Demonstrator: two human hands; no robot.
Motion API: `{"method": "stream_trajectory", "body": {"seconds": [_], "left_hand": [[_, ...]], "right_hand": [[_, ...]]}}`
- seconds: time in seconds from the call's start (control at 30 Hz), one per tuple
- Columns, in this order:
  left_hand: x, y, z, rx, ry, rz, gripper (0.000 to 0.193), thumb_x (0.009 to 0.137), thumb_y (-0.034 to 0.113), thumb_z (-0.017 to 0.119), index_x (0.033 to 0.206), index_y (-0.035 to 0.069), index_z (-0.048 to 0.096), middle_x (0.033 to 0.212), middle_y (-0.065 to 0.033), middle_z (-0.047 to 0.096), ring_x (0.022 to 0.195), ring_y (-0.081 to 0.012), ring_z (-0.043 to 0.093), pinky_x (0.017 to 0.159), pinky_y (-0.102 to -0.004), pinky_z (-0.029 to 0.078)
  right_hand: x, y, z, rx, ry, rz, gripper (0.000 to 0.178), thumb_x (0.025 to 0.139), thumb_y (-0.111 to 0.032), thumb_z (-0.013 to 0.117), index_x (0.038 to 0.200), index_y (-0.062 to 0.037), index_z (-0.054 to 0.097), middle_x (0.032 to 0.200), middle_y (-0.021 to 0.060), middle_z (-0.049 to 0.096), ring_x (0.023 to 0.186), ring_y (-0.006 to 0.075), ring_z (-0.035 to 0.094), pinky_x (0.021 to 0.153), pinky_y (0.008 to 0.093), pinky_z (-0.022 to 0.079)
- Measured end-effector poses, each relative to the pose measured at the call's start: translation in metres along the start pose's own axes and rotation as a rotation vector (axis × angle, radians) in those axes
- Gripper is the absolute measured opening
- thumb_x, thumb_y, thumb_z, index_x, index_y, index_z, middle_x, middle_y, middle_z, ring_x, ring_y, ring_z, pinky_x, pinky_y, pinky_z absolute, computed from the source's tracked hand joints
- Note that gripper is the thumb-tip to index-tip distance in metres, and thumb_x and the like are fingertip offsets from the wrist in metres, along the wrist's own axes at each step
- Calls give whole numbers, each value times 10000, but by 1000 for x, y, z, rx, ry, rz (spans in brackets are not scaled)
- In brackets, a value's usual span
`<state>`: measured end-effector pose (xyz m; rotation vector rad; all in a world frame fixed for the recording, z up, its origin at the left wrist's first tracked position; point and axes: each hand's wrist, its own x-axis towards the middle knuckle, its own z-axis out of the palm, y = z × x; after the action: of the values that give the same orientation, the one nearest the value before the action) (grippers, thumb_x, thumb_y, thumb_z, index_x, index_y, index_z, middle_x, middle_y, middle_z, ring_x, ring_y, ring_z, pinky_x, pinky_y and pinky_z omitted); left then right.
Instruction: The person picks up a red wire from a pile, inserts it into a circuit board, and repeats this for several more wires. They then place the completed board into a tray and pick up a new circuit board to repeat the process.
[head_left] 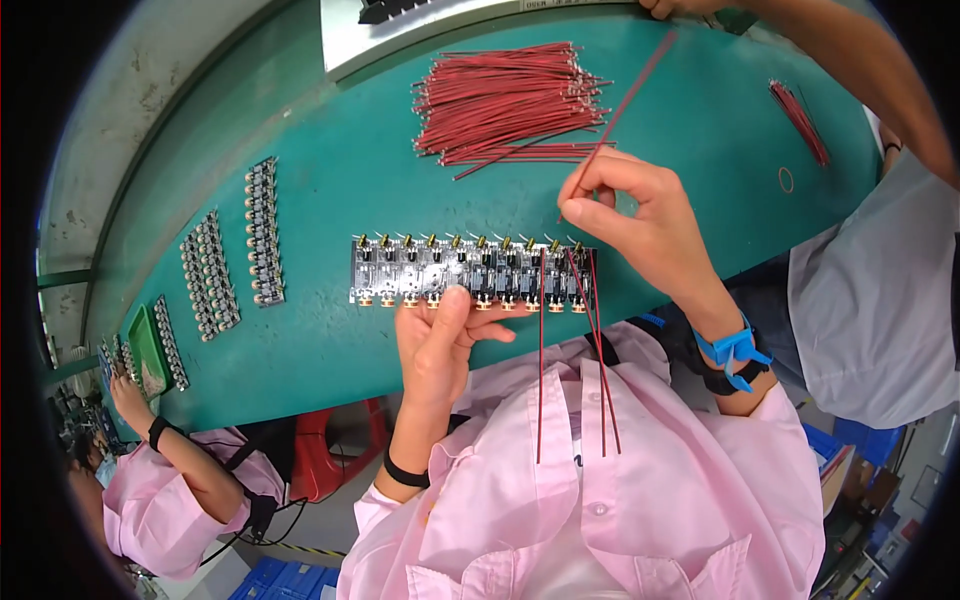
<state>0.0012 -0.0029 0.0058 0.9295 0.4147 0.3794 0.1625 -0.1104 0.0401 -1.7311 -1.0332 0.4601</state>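
Observation:
My left hand (437, 345) grips the near edge of a long circuit board panel (400, 270), its thumb on top. Small black parts, brass-coloured round pieces and yellow-green pieces line the panel in repeating units. From its right end several red wires (541, 380) hang down toward my pink shirt. Just above that right end, my right hand (635, 205) pinches one red wire (640, 85) between thumb and fingertips. This wire slants up and to the right, its lower tip close to the panel. A large pile of red wires (505, 105) lies beyond the panel.
Finished-looking rows of similar boards (263, 235) lie to the left on the green table (330, 190). A green tray (147, 350) sits near a co-worker's hand (130, 400). At the right are a small wire bundle (800, 122), a rubber band (786, 180) and another person's arm (870, 60).

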Motion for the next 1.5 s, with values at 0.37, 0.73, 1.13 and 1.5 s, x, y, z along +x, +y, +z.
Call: {"method": "stream_trajectory", "body": {"seconds": [0.37,0.73,1.13,1.5], "left_hand": [[-1,-3,-1,41,21,-4,290,817,165,425,848,-120,465,744,-208,564,691,-268,593,469,-260,489],[0,-6,-13,-3,-11,-5,293,816,164,428,864,-124,455,749,-224,563,686,-275,592,487,-261,490],[1,-3,-12,-81,-55,10,294,810,153,442,915,-121,430,782,-219,560,693,-291,589,479,-267,492],[2,-7,-21,-94,-84,-28,322,808,150,428,976,-120,378,818,-224,549,693,-307,584,471,-289,502]], "right_hand": [[-2,0,14,-81,-38,-102,68,673,-44,540,659,7,498,711,42,484,670,126,436,605,237,350],[-10,-2,-12,-62,1,212,46,671,-18,513,691,0,475,679,47,495,643,129,466,574,245,372],[137,44,-51,-962,-140,-129,147,633,-14,426,730,25,529,739,209,533,748,366,508,652,425,416],[129,44,2,-764,-98,-81,97,713,-34,393,809,-27,402,762,169,512,701,371,487,595,470,374]]}}
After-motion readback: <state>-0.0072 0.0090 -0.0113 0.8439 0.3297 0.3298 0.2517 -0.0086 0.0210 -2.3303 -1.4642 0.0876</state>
